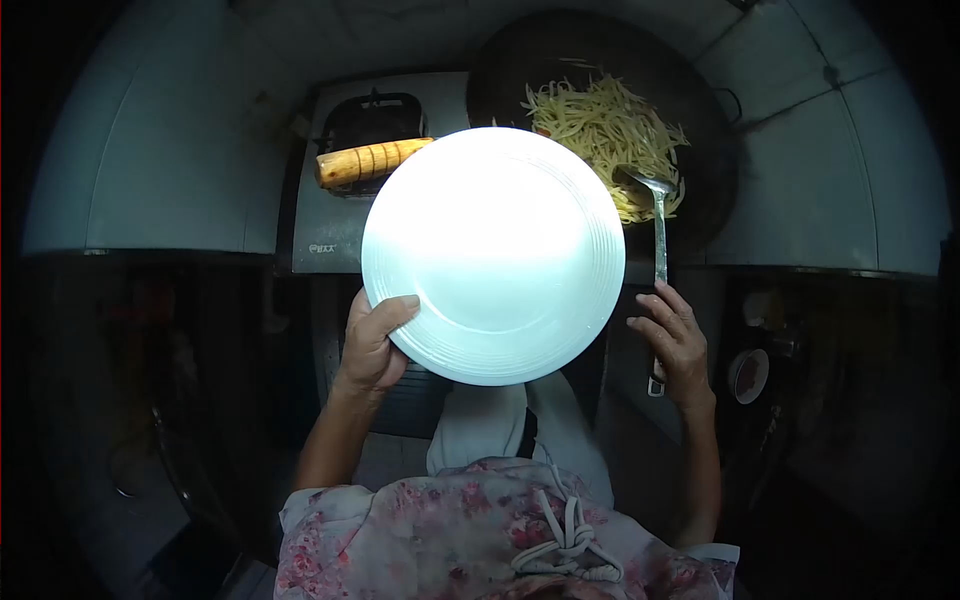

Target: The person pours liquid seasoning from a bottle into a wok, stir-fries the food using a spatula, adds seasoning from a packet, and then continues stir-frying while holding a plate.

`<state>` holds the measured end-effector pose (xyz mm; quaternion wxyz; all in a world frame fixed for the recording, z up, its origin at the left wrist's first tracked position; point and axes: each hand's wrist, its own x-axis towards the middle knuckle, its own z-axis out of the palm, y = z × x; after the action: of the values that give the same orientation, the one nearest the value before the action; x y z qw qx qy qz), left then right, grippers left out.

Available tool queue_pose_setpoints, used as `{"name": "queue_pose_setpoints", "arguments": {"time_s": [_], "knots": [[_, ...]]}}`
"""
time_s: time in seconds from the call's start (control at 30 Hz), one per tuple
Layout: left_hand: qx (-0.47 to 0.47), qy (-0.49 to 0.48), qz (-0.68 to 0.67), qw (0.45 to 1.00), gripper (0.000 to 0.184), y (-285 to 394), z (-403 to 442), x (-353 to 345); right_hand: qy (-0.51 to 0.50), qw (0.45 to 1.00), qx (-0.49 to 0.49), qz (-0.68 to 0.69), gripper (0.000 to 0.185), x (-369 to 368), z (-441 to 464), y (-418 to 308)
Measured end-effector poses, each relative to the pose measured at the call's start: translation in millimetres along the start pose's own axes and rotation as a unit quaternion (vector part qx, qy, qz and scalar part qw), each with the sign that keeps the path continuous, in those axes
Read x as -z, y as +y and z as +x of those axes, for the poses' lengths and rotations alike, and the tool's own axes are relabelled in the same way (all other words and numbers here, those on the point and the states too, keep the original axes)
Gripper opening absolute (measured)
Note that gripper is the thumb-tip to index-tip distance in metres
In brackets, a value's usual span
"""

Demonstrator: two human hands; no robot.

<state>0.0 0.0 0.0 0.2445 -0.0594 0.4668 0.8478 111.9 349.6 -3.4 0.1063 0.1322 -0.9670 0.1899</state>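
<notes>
My left hand (377, 340) grips a large round white plate (490, 300) by its lower left rim, thumb on top and the other fingers hidden underneath. The plate is tipped so that its face shows, with a bright glare across its upper half. My right hand (677, 345) is closed around the handle of a metal spatula (660, 235); its thumb is hidden. The spatula's head rests among pale yellow shreds (605, 125), which look like shredded potato. They lie in a dark wok (715, 170), partly covered by the plate.
A ridged wooden handle (370, 163) sticks out leftward from behind the plate. Below it is a gas stove (325, 225) with a second burner (375, 115). Pale tiled walls close in on both sides. At right, a small bowl (749, 376) sits in shadow.
</notes>
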Motion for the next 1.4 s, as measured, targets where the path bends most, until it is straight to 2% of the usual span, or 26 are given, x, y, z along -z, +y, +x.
{"name": "queue_pose_setpoints", "arguments": {"time_s": [0.07,0.1,0.17,0.23,0.33,0.37,0.5,0.57,0.67,0.77,0.87,0.93,1.0,1.07,1.13,1.2,1.3,1.37,1.4], "knots": [[0.015,0.005,-0.021,1.0,0.045,-13,-13,-12,0.04,0.999,-0.016,-0.016,0.027,2,-11,12],[0.006,-0.012,-0.055,0.998,0.045,-16,-4,28,0.055,0.997,-0.011,-0.056,0.026,-13,7,-4],[0.016,-0.002,-0.045,0.999,0.045,-15,-20,46,0.096,0.993,-0.031,-0.054,0.029,-26,1,-12],[0.022,0.009,-0.057,0.998,0.045,-18,-37,58,0.143,0.988,-0.052,-0.038,0.042,-37,-14,-13],[0.021,0.039,-0.055,0.998,0.047,-24,-60,82,0.152,0.984,-0.089,-0.011,0.048,-42,-20,-22],[0.017,0.05,-0.058,0.997,0.048,-25,-68,89,0.171,0.983,-0.069,0.008,0.05,-47,-19,-26],[-0.009,0.093,-0.094,0.991,0.048,-33,-107,116,0.211,0.964,-0.156,0.042,0.057,-60,-27,-47],[-0.037,0.123,-0.116,0.985,0.047,-42,-134,133,0.199,0.942,-0.264,0.059,0.054,-61,-34,-66],[-0.056,0.18,-0.141,0.972,0.049,-55,-178,153,0.171,0.95,-0.219,0.142,0.051,-102,-85,-39],[-0.07,0.238,-0.155,0.956,0.056,-65,-225,173,0.158,0.923,-0.287,0.205,0.047,-126,-110,-93],[-0.091,0.269,-0.163,0.945,0.058,-72,-268,196,0.12,0.94,-0.282,0.149,0.045,-163,-177,-90],[-0.095,0.293,-0.158,0.938,0.058,-72,-299,216,0.064,0.936,-0.315,0.142,0.041,-180,-219,-100],[-0.111,0.322,-0.164,0.926,0.058,-72,-321,236,-0.03,0.953,-0.287,0.091,0.038,-220,-290,-79],[-0.128,0.36,-0.176,0.907,0.058,-77,-345,254,-0.174,0.902,-0.353,0.181,0.032,-247,-352,-70],[-0.145,0.388,-0.186,0.891,0.053,-84,-369,282,-0.349,0.868,-0.348,0.057,0.032,-249,-389,-87],[-0.16,0.407,-0.193,0.878,0.05,-80,-384,307,-0.368,0.887,-0.274,0.053,0.03,-280,-476,-64],[-0.188,0.429,-0.201,0.86,0.056,-68,-395,336,-0.383,0.805,-0.438,0.121,0.029,-269,-491,-91],[-0.192,0.431,-0.213,0.855,0.054,-60,-400,361,-0.386,0.729,-0.541,0.162,0.029,-257,-498,-114],[-0.195,0.432,-0.221,0.852,0.053,-54,-401,373,-0.366,0.718,-0.553,0.21,0.027,-262,-515,-107]]}}
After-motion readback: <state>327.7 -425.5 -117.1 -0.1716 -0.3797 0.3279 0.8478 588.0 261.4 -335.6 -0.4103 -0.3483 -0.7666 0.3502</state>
